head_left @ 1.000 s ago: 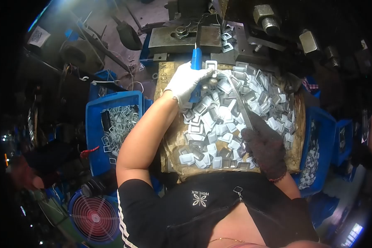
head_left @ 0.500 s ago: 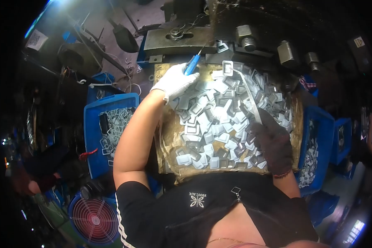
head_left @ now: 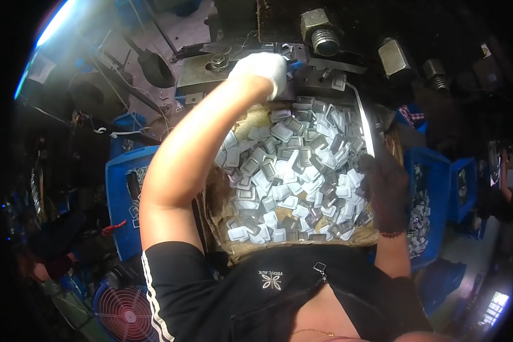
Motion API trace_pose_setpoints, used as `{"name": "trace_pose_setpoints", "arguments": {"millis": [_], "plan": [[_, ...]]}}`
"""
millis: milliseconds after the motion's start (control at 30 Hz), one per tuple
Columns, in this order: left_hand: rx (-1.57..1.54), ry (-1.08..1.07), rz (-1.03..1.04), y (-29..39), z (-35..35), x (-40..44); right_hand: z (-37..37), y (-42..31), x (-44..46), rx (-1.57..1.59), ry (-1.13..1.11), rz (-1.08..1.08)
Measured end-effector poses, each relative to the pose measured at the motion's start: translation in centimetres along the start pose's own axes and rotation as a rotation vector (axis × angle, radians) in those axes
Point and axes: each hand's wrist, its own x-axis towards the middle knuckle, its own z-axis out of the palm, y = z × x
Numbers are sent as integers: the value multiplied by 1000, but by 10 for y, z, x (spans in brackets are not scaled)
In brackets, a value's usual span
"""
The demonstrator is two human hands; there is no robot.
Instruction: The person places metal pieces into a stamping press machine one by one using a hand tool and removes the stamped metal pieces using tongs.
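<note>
My left hand point(head_left: 260, 69), in a white glove, reaches over the front of the machine. It is closed round a blue-handled tool point(head_left: 294, 66), most of which the glove hides. My right hand point(head_left: 386, 191), dark-gloved, grips long metal tweezers point(head_left: 365, 121) that point up and away. At their bent tip is a small rectangular metal tray-shaped part point(head_left: 339, 83), beside the machine opening. Below both hands lies a heap of similar metal parts point(head_left: 293, 165), spread on a worn brown covered board point(head_left: 214, 214).
Large bolts point(head_left: 324, 35) hang from the dark machine above. A slotted steel bar point(head_left: 194, 74) lies at the far left. Blue bins point(head_left: 115, 188) with metal pieces flank the board, another blue bin point(head_left: 436, 228) being on the right. A fan point(head_left: 125, 310) stands lower left.
My left hand has moved forward and right with the blue-handled tool, into the machine front. The tweezers and their part have moved farther forward and right, off the heap. The view has shifted.
</note>
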Motion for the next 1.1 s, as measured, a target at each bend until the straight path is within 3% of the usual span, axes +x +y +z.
{"name": "trace_pose_setpoints", "arguments": {"millis": [100, 233, 267, 367, 400, 500, 567, 700, 767, 867, 967, 1100], "plan": [[-251, 271, -3, -19, 27, -21, 8, -14, 11, -3, -28, -32], [-467, 21, 233, -28, 42, -71, 24, -6, 32, -89, 2, -254], [-435, 148, 402, -37, 67, -73, 29, -3, 37, -100, 12, -300], [-292, 129, 531, -30, 76, -85, 43, 8, 44, -166, 43, -359], [-211, 72, 430, -22, 65, -91, 46, 14, 47, -262, 75, -409], [-165, 88, 418, -20, 64, -96, 46, 14, 48, -535, 160, -673], [-228, 28, 331, -23, 63, -94, 39, 12, 45, -601, 204, -714], [-194, -46, 209, -35, 65, -88, 22, -3, 21, -216, 153, -319], [-310, 23, 317, -36, 67, -91, 12, -4, 5, -151, 79, -85], [-316, 124, 518, -39, 77, -91, 11, 15, -15, -189, 80, -37], [-183, -44, 335, -27, 65, -90, 11, 30, -26, -168, 76, -21], [-494, -54, 103, -42, 51, -91, 9, 21, -38, -16, -38, 39]]}}
